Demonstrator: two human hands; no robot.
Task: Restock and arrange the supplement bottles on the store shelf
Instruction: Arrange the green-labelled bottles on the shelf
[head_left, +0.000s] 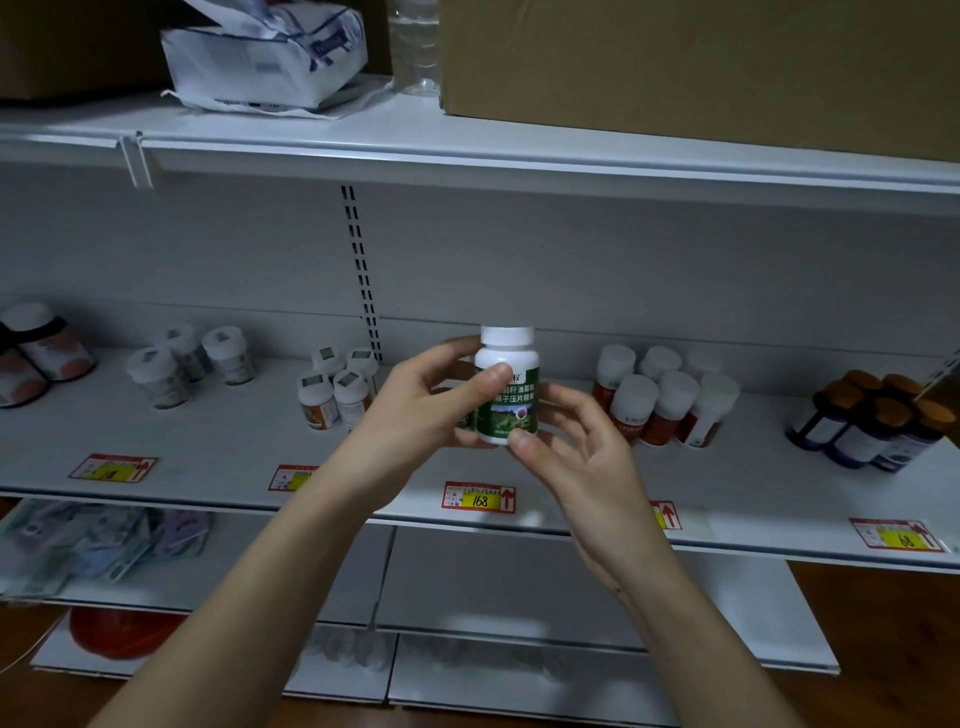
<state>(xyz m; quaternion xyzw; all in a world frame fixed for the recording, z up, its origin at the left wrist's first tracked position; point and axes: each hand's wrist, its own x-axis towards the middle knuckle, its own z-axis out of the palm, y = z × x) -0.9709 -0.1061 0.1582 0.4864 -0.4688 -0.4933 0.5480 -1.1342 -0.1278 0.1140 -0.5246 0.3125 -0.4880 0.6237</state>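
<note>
There is only one camera, and it sits on the person's head. It looks forward and a bit down at a white shelf (218, 447) straight ahead. It is close: both forearms reach up from the bottom edge, and the left hand (415, 400) and right hand (582, 457) meet near the middle of the picture (in front of the shelf). The view is wide, so above the hands an upper shelf (519, 150) shows too, and below them lower shelves. The edges bend a little.
</note>
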